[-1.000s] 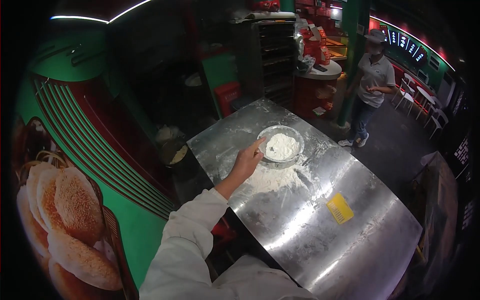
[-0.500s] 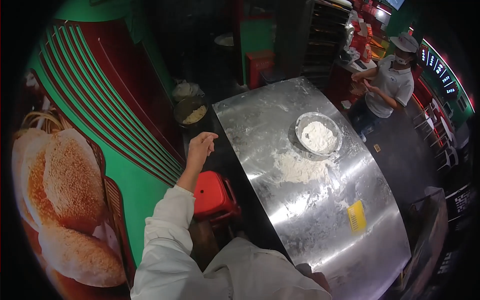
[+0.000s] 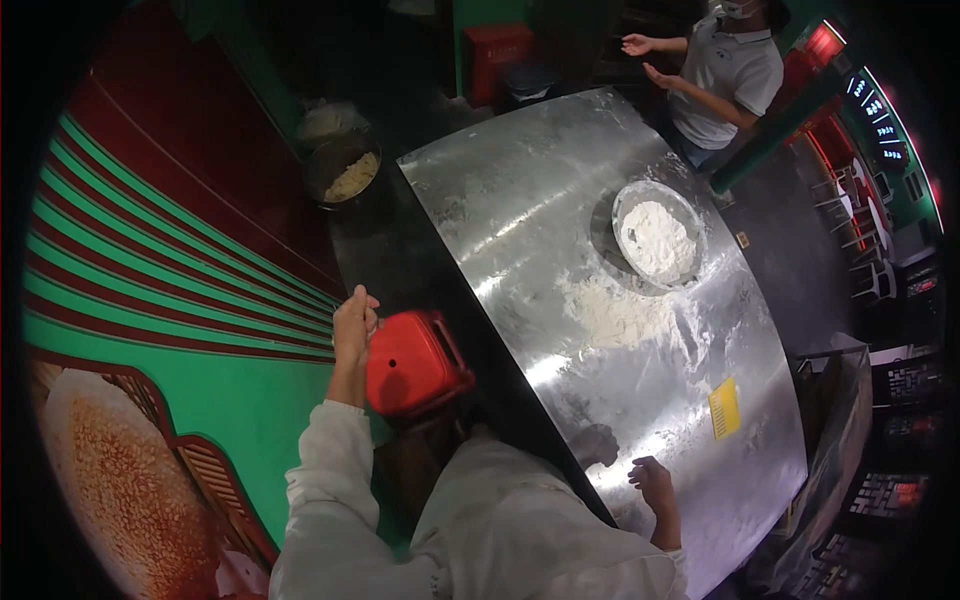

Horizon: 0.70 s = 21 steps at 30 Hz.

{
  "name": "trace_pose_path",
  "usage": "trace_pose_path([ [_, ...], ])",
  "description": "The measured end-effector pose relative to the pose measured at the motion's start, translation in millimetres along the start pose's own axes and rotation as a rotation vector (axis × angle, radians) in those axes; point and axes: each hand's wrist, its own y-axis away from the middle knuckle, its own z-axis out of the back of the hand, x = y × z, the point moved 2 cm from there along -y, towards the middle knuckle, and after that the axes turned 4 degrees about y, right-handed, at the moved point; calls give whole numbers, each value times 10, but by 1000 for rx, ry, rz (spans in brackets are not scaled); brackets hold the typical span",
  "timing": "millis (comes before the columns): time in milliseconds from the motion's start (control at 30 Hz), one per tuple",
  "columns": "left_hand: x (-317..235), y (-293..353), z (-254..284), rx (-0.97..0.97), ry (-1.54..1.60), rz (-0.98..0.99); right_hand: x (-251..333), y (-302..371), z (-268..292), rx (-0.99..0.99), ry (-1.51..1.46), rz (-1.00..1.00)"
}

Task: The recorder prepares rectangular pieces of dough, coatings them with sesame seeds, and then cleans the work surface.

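My left hand (image 3: pixel 354 328) is raised in front of the green striped wall, above and left of the red stool (image 3: pixel 408 362). Its fingers are loosely curled together, and I see nothing in them. My right hand (image 3: pixel 655 484) hovers over the near part of the steel table (image 3: pixel 520 250), fingers bent but apart, holding nothing. A yellow dough scraper (image 3: pixel 724 408) lies flat beyond it, to the right. Farther up the table stands a metal bowl (image 3: pixel 627 238) with white flour (image 3: pixel 657 238) inside. Loose flour (image 3: pixel 620 312) is spread on the steel just nearer than the bowl.
On the floor left of the table stands a dark pot (image 3: pixel 325 185) holding a pale, doughy mass (image 3: pixel 352 178). A co-worker (image 3: pixel 725 80) in a white shirt stands past the far right corner, both hands raised. A red box (image 3: pixel 497 55) stands at the back.
My right hand has come into view over the table's near part. My left hand has dropped lower and moved left in the picture. The view has shifted; the co-worker appears nearer the table.
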Motion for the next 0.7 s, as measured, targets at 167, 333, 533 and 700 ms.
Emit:
trace_pose_path([
  [167, 33, 80, -792, 358, -114, -10, -232, -46, 72, 45, 53, -38],
  [333, 26, 355, -1570, 481, -1046, -750, -166, -344, 227, -19, 202, -8],
  [533, 91, 394, -1701, 544, -920, -404, -93, -616, 252, -137, 75, 109],
  [700, 601, 804, -1997, 658, -894, -460, -428, -495, 260, -114, -44, 77],
])
